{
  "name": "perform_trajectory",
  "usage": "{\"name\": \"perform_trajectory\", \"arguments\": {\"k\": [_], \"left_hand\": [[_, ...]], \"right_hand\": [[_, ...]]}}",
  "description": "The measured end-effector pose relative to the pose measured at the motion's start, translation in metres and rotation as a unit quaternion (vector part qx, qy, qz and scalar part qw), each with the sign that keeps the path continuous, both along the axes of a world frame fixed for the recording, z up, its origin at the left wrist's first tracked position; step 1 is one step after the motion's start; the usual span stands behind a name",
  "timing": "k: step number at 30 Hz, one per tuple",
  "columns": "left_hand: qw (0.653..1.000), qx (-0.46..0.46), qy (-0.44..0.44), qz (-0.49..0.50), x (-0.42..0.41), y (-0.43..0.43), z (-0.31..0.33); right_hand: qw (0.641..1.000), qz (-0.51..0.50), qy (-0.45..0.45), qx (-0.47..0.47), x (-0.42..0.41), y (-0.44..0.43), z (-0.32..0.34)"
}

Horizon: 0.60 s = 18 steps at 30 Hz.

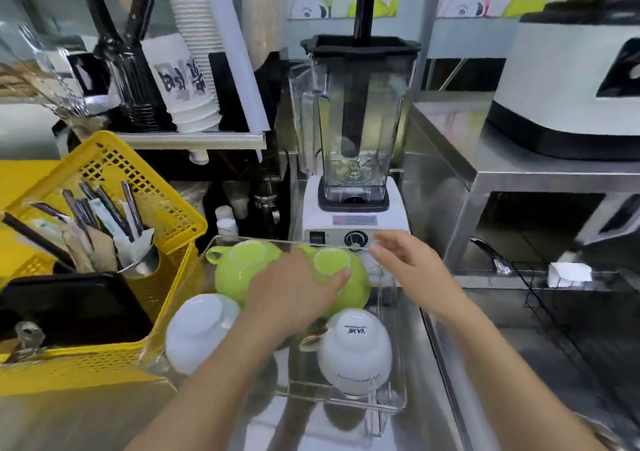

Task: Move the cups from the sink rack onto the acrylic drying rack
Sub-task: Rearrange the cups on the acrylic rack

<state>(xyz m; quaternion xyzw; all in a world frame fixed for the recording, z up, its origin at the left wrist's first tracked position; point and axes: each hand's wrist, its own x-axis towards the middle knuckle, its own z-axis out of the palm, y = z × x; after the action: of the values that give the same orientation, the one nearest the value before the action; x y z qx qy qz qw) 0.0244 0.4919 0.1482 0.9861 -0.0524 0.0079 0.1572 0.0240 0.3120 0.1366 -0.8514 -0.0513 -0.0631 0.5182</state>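
Acrylic rack (388, 405): 4 cups inverted, 2 green, 2 white; left hand (294, 294) rests on green cup (349, 287); right hand (408, 263) spread, empty; sink rack (568, 312) apparently empty

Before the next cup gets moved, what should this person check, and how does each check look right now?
1. Green cup under left hand seated upside down: ok, right green cup rests base up.
2. Left hand's grip released: not ok, the palm lies on it.
3. Right hand free: ok, open and empty above the rack's rear edge.
4. Free space on the acrylic drying rack: cannot tell; four cups are on it, including the left green cup and two white cups.
5. Cups left on the sink rack: cannot tell, blurred.
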Motion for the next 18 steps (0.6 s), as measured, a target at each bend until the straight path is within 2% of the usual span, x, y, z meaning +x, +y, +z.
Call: {"name": "perform_trajectory", "arguments": {"k": [6, 9, 16, 18], "left_hand": [[0.995, 0.101, 0.016, -0.02, 0.011, -0.018, -0.001], [0.991, 0.134, 0.022, -0.002, 0.013, -0.023, -0.007], [0.995, 0.097, -0.011, 0.021, 0.012, -0.026, -0.015], [0.996, 0.084, -0.01, 0.022, 0.012, -0.025, -0.015]], "right_hand": [[0.998, -0.052, 0.029, 0.027, -0.009, 0.011, -0.001], [0.998, -0.035, 0.053, 0.021, -0.01, 0.015, -0.003], [0.986, 0.026, 0.08, -0.145, 0.002, 0.018, -0.006], [0.983, 0.037, 0.076, -0.165, 0.003, 0.017, -0.008]]}}
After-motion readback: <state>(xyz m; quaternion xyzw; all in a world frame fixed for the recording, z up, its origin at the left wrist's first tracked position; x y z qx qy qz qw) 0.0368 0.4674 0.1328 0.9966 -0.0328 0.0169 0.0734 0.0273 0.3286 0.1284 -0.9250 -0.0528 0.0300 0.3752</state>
